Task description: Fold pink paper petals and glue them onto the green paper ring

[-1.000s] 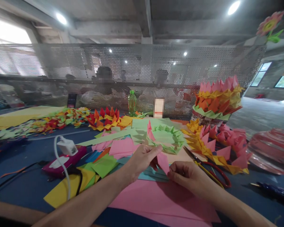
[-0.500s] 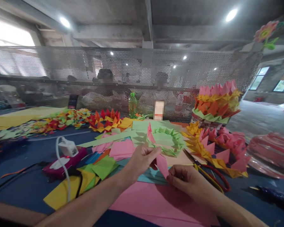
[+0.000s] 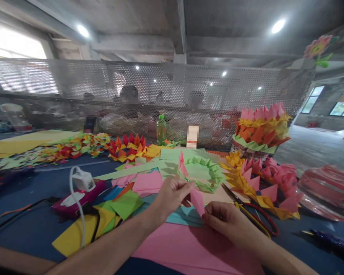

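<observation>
Between my two hands is a small folded pink paper piece, tilted down to the right. My left hand pinches its upper end between thumb and fingers. At its lower tip, the thumb and fingertips of my right hand close on the paper. Just beyond them lies a ring of folded light green paper, with one pink folded petal upright at its left side. Large pink sheets lie under my hands, and blue sheets show behind them.
Scissors with red and yellow handles lie right of my right hand. Yellow and pink folded rings and a glue gun are farther right. A purple power strip with cables sits left. A green bottle stands behind.
The whole view has shifted down slightly. Both hands keep the same grip on the pink paper piece, with hardly any movement.
</observation>
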{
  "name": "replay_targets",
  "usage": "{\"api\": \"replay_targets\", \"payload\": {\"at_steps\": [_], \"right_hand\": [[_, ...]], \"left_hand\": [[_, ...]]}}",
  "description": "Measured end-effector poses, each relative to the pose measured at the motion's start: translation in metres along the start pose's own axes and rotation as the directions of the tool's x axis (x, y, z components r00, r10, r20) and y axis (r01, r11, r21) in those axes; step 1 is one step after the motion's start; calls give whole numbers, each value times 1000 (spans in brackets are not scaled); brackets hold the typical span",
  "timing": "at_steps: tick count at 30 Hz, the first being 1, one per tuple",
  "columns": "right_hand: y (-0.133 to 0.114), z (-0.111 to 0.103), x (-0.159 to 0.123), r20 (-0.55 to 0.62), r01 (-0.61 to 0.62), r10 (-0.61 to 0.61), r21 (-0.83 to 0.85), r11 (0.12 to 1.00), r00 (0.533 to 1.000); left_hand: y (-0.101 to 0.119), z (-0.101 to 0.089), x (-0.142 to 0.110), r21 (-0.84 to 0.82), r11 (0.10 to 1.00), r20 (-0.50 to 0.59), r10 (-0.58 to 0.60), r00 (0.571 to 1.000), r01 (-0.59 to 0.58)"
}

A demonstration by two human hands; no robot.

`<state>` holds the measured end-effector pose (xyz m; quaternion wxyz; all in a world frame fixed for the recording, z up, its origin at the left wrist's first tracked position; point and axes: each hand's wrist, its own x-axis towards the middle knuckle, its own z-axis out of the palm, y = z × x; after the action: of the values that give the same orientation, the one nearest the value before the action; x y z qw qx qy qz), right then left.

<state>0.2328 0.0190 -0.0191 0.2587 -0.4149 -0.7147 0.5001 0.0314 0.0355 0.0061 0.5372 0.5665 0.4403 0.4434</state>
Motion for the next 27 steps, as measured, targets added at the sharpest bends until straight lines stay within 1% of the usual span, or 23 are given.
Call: {"api": "replay_targets", "payload": {"at_steps": [4, 9, 11, 17, 21, 24, 27], "right_hand": [[-1, 0, -2, 20, 4, -4, 3, 1000, 1000], [-1, 0, 1, -16, 17, -17, 6, 1000, 1000], [-2, 0, 2, -23, 25, -25, 8, 1000, 999], [-3, 2, -1, -15, 52, -52, 4, 999, 999], [-5, 0, -3, -33, 83, -84, -36, 996, 996], [-7, -4, -2, -90, 120, -129, -103, 987, 988], [-13, -8, -2, -180, 152, -190, -206, 967, 965]], "left_hand": [[-3, -1, 1, 1, 1000, 19, -4, 1000, 4], [3, 3, -2, -16, 1000, 123, -14, 992, 17], [4, 4, -3, -11, 1000, 143, -18, 990, 20], [-2, 0, 2, 36, 997, 104, -75, 992, 71], [-1, -4, 2, 79, 991, 80, -113, 990, 107], [0, -6, 3, 104, 988, 62, -124, 990, 117], [-1, -9, 7, 123, 986, 54, -122, 991, 114]]}}
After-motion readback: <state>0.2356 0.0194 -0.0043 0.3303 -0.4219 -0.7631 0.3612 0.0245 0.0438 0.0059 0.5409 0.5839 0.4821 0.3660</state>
